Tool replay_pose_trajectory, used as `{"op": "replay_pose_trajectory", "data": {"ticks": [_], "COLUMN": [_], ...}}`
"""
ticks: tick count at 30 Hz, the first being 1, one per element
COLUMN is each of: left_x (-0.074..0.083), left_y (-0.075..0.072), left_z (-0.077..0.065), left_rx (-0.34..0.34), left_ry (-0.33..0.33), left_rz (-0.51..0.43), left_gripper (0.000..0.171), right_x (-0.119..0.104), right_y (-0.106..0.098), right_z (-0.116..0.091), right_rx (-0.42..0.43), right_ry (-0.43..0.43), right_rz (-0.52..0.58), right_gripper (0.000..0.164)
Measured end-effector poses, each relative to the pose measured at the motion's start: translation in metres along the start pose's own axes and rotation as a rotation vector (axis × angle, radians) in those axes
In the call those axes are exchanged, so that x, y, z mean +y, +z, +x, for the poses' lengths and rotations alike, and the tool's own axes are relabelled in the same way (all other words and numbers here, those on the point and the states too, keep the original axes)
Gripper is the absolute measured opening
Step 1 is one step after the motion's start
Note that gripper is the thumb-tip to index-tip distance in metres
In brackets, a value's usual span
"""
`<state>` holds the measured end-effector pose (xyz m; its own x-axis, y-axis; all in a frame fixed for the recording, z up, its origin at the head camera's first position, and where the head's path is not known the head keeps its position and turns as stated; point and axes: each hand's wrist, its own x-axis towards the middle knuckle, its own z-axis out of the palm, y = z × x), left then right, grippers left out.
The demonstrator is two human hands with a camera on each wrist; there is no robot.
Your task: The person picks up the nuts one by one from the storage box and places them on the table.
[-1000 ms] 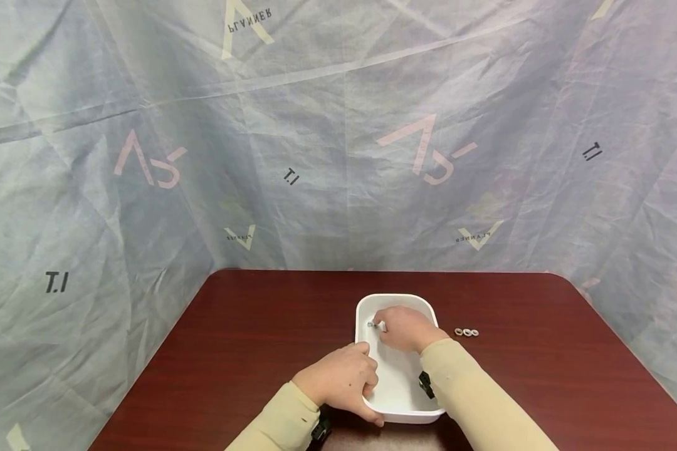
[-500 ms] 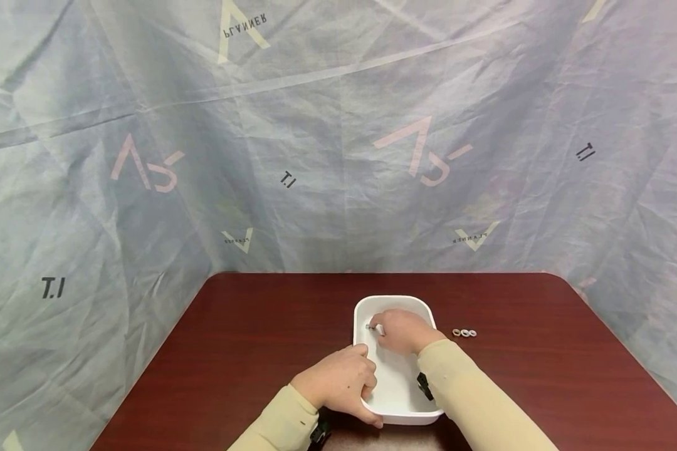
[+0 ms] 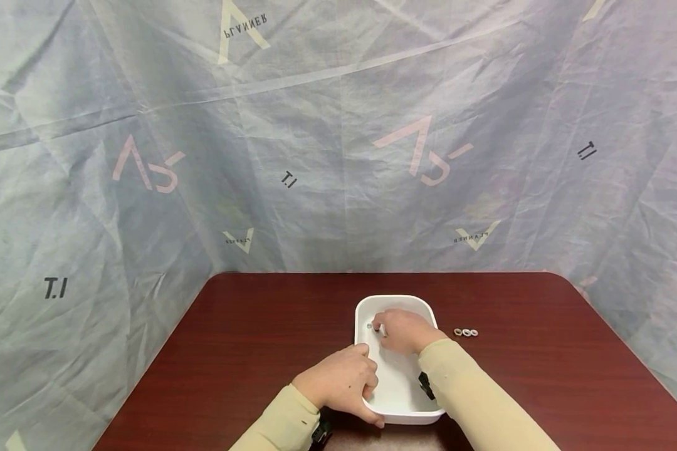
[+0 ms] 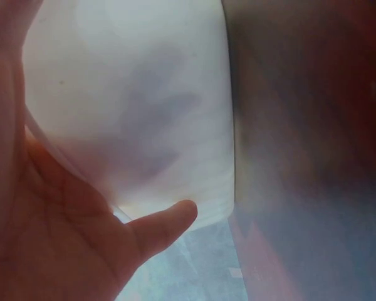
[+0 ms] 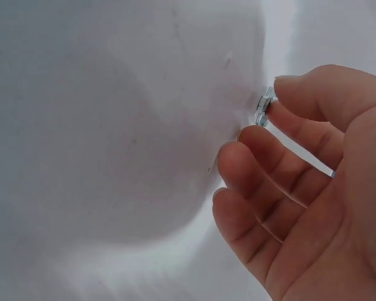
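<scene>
Left hand point(image 3: 341, 382) gripped white tray point(image 3: 397, 379) wall; right hand point(image 3: 404, 331) partly hid small metal nuts point(image 5: 263, 104), couldn't tell if pinched.

the person wears long, pale beige sleeves point(image 3: 476, 394), loosely creased near the cuffs point(image 3: 301, 401), with a small black device point(image 3: 425, 384) at each wrist.

You have two hands here, one left hand point(image 3: 341, 381) and one right hand point(image 3: 404, 330), in two sleeves point(image 3: 479, 394). You have one table point(image 3: 271, 326) and one white tray point(image 3: 397, 388). Three small rings point(image 3: 467, 336) sit in one row. Count three "T.I" marks point(image 3: 55, 288) on the sheeting point(image 3: 344, 207). The metal pieces point(image 5: 262, 105) by your right fingertips are too small to count.
</scene>
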<state>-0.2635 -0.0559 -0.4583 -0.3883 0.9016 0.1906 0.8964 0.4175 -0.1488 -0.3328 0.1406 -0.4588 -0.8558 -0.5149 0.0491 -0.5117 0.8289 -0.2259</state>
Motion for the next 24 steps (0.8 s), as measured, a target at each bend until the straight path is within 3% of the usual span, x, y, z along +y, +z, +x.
{"op": "replay_pose_trajectory", "data": {"ticks": [10, 24], "left_x": [-0.0001, -0.0007], "left_y": [0.0018, 0.0024], "left_z": [0.0017, 0.0], "left_rx": [0.01, 0.013], "left_ry": [0.001, 0.002], "left_rz": [-0.002, -0.007], "left_gripper": [0.054, 0.055], "right_x": [0.0001, -0.0029], "right_y": [-0.0013, -0.0004], "right_z": [-0.0025, -0.0021], "right_rx": [0.001, -0.029], "right_ry": [0.027, 0.028], "right_rz": [0.018, 0.006], "right_gripper": [0.015, 0.02]}}
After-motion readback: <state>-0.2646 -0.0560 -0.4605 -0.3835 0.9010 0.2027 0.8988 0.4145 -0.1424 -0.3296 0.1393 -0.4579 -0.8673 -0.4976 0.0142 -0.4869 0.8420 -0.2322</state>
